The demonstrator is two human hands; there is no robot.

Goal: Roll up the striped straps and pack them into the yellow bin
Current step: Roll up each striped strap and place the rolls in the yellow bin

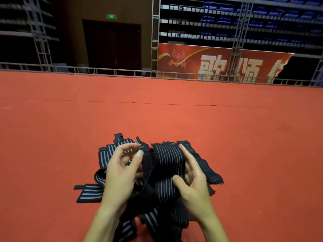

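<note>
Both forearms enter from the bottom edge. Left hand [122,170]: fingers curled, thumb and forefinger pinching the end of a strap [167,165]. Right hand [192,182]: thumb pressed on the strap's front, fingers straight behind it, supporting it. Strap is raised above the pile [90,193] of striped straps, which lies on the red carpet [157,116]. Beyond: railing [104,71], red banner [218,65], dark door [111,46].
</note>
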